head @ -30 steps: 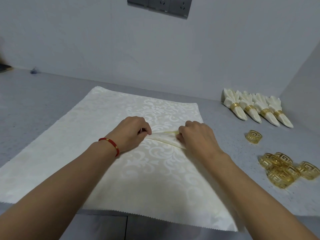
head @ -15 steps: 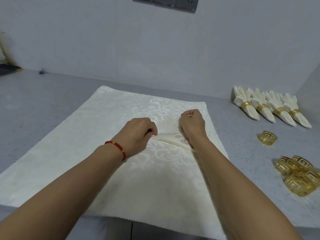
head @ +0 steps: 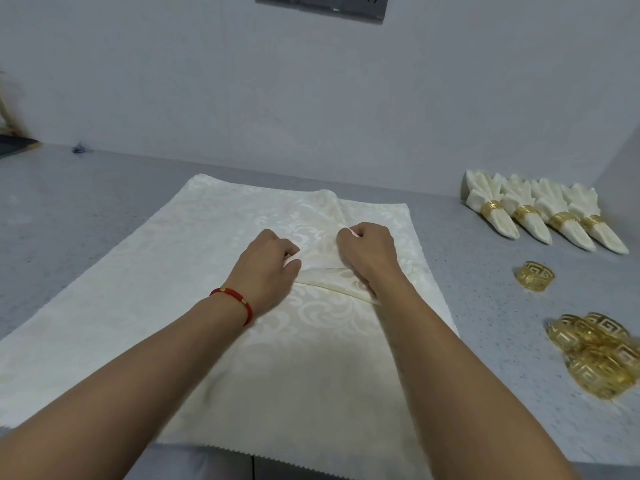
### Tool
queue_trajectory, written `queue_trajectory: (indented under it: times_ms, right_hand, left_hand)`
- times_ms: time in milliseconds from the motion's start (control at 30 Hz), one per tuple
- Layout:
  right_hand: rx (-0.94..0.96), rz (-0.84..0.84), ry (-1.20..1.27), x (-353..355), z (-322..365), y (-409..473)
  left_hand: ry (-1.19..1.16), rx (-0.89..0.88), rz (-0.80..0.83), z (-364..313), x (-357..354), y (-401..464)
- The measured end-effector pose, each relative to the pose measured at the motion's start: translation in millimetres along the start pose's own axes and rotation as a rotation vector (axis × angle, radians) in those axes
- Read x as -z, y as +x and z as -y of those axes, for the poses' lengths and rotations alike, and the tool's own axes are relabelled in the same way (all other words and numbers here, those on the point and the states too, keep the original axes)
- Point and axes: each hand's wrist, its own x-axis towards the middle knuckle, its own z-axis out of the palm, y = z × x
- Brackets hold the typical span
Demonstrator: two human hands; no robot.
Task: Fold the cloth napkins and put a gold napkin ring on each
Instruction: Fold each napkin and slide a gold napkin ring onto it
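- While both hands sit near the middle of the napkin (head: 180,306), each grip is curled shut and pinching a fold of cloth.
- Left hand (head: 268,271): fingers tucked under, thumb against them, cloth edge nipped at the fingertips; knuckles up.
- Right hand (head: 369,252): fist-like, fingers pressed together on the cloth, a bit farther from the body than the left.
- Pleat (head: 334,282) runs between the two hands, a raised ridge slanting toward the right forearm.
- Second ridge of cloth runs from the right hand to the napkin's far edge.
- Napkin is cream, damask pattern, spread flat on the counter (head: 69,209); near edge is zigzag-cut and hangs just over the counter's front.
- Bracelet (head: 235,301), red cord with small gold beads, on the left wrist.
- Folded napkins (head: 540,216): four in a row at far right of the counter, near the wall, each with a gold ring around its middle, fanned tops toward the wall, points toward the camera.
- They lie side by side, touching or nearly so; well apart from the open napkin.
- Loose ring (head: 534,276): alone on the counter, between the folded row and the ring pile.
- Ring pile (head: 595,355): several gold rings heaped together at right edge, Greek-key cutout pattern; blurred, count unclear.
- Counter is grey, speckled.
- Wall (head: 311,98) plain, pale; outlets (head: 322,3) at top edge, partly cut off.
- Dark object (head: 15,145) at far left, too cropped to tell what.
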Motion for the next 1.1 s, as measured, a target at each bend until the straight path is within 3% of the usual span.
queue_trajectory:
  times_ms: [167, 567, 700, 867, 967, 1033, 1100]
  right_hand:
    - [0.11, -0.074, 0.001, -2, -1, -1]
    - [-0.026, -0.042, 0.244, 16, 4, -10]
    - [0.055, -0.014, 0.13, 23, -3, -15]
    - [0.338, 0.05, -0.385, 25, -12, -17]
    - [0.583, -0.003, -0.672, 32, -12, -22]
    - [0.714, 0.005, -0.703, 43, -12, -25]
    - [0.704, 0.132, -0.679, 55, -13, -27]
  left_hand:
    - [-0.04, -0.031, -0.084, -4, 1, -3]
    - [-0.084, -0.127, -0.14, 3, -1, -4]
    - [0.024, -0.257, -0.15, 3, -2, -7]
    - [0.151, -0.371, -0.175, 5, -4, -8]
    - [0.163, -0.386, -0.19, 5, -6, -8]
    - [0.178, -0.408, -0.197, 5, -6, -7]
    - [0.193, -0.439, -0.205, 5, -6, -5]
